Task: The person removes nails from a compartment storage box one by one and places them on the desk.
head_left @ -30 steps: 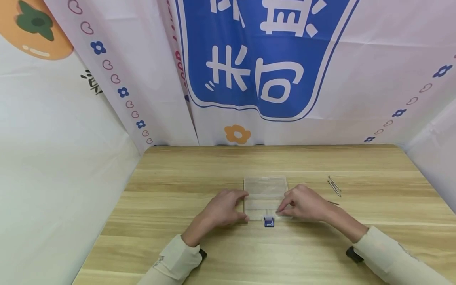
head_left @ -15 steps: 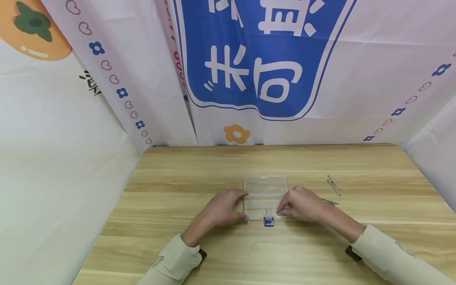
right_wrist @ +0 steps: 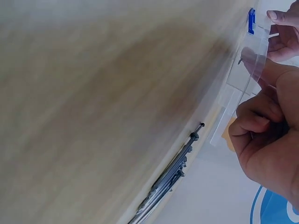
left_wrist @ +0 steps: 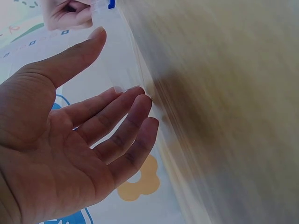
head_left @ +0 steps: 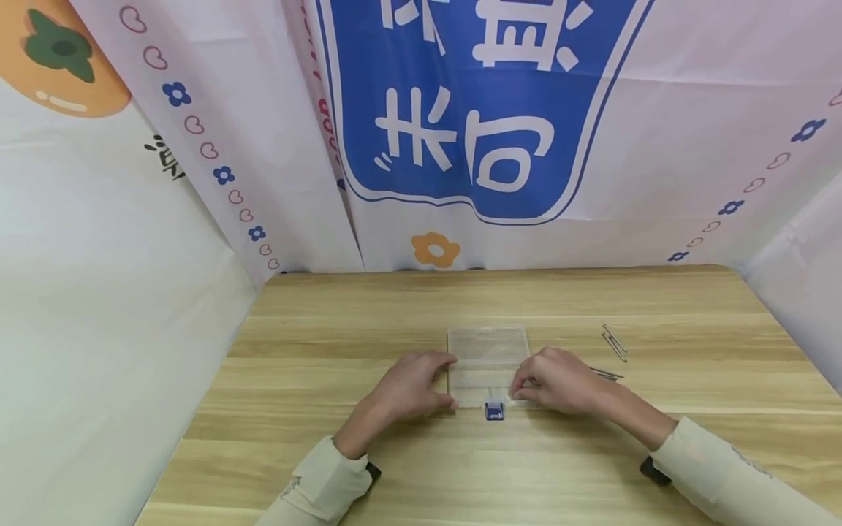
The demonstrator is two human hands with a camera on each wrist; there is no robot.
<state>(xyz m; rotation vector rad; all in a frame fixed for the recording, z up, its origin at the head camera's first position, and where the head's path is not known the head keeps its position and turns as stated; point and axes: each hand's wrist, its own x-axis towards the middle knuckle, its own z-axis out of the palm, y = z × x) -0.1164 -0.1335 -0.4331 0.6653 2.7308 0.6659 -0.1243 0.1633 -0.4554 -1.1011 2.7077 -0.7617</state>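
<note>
A clear plastic compartment box point(head_left: 488, 347) lies on the wooden table, a blue latch point(head_left: 495, 411) at its front edge. My left hand point(head_left: 411, 383) rests at the box's left side, thumb and forefinger spread along it; the left wrist view shows these fingers point(left_wrist: 133, 114) loosely bent. At the front right compartment, my right hand point(head_left: 555, 380) has its thumb and forefinger together. In the right wrist view a small dark pin-like piece point(right_wrist: 240, 60) shows at a fingertip behind the clear wall, seemingly pinched. Its exact kind is too small to tell.
Several long metal nails point(head_left: 615, 343) lie to the right of the box. More nails point(right_wrist: 163, 182) lie bunched beside my right wrist. A printed white cloth point(head_left: 316, 183) hangs behind the table's back edge.
Both hands stay at the box almost unmoved. My right hand has shifted slightly, and more of the nails behind its wrist show. The head view has tilted a little.
</note>
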